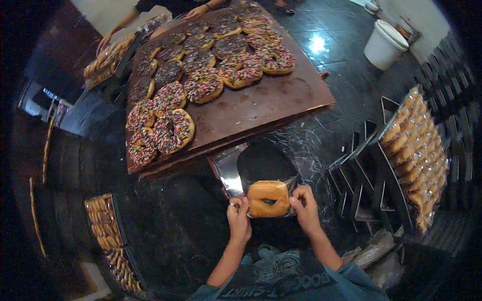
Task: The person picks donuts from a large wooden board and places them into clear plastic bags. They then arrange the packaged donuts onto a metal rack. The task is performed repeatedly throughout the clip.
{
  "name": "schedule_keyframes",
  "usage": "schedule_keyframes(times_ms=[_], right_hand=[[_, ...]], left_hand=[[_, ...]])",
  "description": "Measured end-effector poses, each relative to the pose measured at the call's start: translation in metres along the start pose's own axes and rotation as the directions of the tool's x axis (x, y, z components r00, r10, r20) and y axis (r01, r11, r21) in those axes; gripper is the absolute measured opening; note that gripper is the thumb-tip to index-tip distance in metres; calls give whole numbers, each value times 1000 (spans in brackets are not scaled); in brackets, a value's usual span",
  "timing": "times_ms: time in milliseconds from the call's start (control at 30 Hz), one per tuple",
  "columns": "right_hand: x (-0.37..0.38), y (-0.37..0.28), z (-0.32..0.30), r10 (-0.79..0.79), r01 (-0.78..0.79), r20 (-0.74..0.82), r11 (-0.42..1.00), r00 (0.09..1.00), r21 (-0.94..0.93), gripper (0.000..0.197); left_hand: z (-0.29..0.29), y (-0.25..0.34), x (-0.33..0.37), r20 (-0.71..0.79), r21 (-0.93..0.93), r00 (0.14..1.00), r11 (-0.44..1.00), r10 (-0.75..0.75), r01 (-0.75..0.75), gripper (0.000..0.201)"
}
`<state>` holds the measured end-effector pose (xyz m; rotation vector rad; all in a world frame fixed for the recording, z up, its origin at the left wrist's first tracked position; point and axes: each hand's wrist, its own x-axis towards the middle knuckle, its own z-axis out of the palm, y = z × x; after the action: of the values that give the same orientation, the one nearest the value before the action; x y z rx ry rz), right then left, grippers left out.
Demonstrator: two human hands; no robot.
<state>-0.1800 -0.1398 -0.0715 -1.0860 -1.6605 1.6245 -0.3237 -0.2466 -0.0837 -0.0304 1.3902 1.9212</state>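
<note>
A plain golden donut (260, 209) sits in what looks like a clear plastic wrapper, in front of my body. On its left side my left hand (238, 216) pinches the wrapper's edge between thumb and fingers. My right hand (305, 206) is closed on the opposite edge, thumb against the fingertips. Just beyond the donut lies a dark round shape (266, 161), with a shiny metal plate (229, 175) on its left. Past these, a brown board (241, 118) carries rows of donuts topped with chocolate bits (196, 60) and coloured sprinkles (173, 131).
Wrapped donuts fill a tray (414, 155) on dark racks at right; more trays (103, 220) stand at lower left. Thin clear strips (306, 150) litter the dark table. A white bucket (385, 45) is at far right. Another person's hand (197, 11) touches the board's far edge.
</note>
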Motion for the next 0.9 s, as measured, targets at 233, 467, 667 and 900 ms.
schedule_keyframes(times_ms=[233, 467, 667, 900], right_hand=[[24, -19, -27, -18, -314, 401, 588, 916, 745, 57], [-8, -48, -45, -278, -256, 288, 145, 916, 956, 83], [-47, -54, -124, -514, 71, 226, 495, 827, 866, 92], [-88, 4, -186, -168, 260, -200, 552, 965, 792, 85]], left_hand=[[52, 67, -17, 372, 468, 923, 838, 102, -281, 24], [116, 72, -38, 955, 275, 244, -203, 166, -940, 81], [197, 39, -31, 817, 132, 482, 711, 315, -690, 59], [343, -40, -42, 998, 44, 67, 716, 4, -697, 52]])
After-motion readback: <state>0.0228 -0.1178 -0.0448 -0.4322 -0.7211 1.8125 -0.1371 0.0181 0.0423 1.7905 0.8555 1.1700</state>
